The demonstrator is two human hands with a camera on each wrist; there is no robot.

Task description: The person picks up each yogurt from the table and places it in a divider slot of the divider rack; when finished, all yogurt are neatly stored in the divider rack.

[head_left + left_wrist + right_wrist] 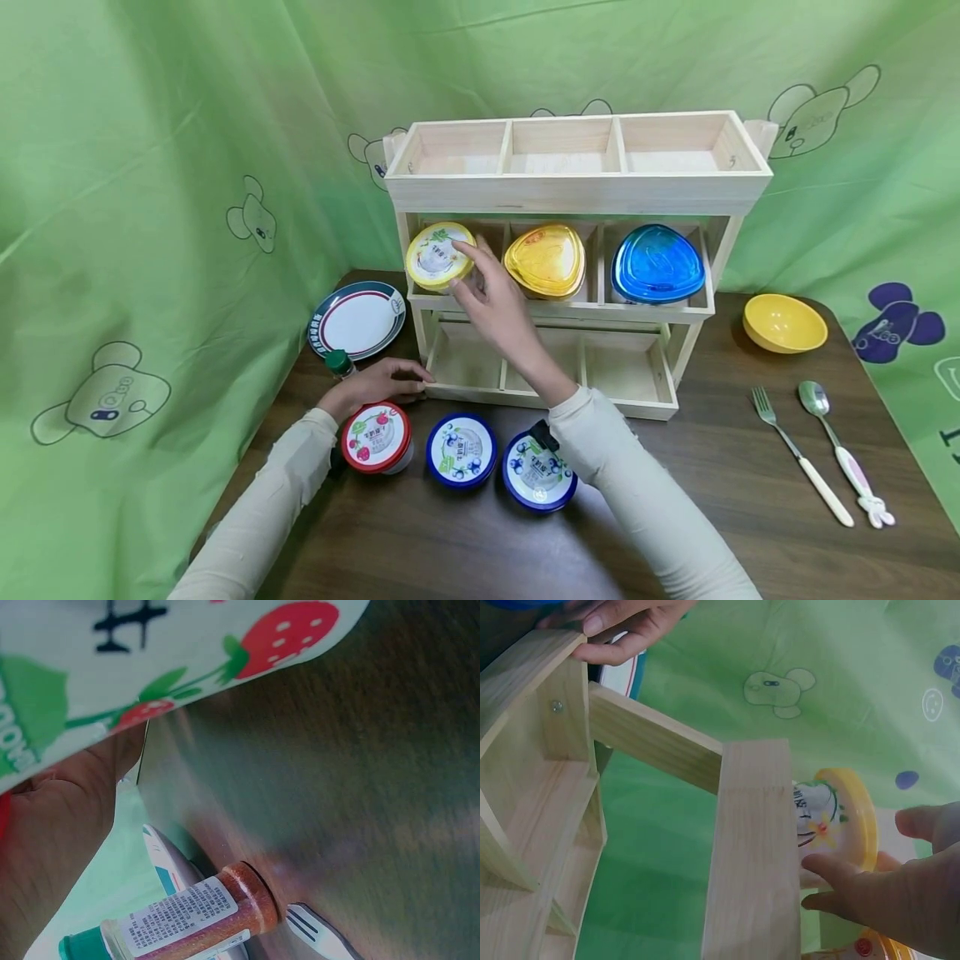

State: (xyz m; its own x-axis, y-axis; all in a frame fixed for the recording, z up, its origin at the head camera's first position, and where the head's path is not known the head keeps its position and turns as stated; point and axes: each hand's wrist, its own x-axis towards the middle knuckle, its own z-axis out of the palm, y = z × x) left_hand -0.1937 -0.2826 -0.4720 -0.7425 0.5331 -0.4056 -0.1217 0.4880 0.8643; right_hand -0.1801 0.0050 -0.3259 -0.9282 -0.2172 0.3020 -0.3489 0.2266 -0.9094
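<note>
In the head view my right hand (498, 308) reaches over the middle tier of a wooden rack (577, 193). Its index finger lies over the lid of a yellow-lidded cup (435, 254), the thumb beside the rim. From the right wrist, the cup (836, 825) sits in the left compartment, with spread fingers (840, 874) at its side. My left hand (378, 383) rests its extended fingers against the left front corner of the bottom tier. Just below that hand stands a red-lidded cup (377, 437), whose strawberry-printed lid (187, 652) fills the top of the left wrist view.
The middle tier also bears a yellow-lidded container (546, 258) and a blue-lidded one (658, 262). Two blue-lidded cups (461, 450) stand in front. Leftward are a plate (356, 319) and a green-capped spice bottle (187, 919); rightward, a yellow bowl (783, 325), fork (802, 458) and spoon (843, 450).
</note>
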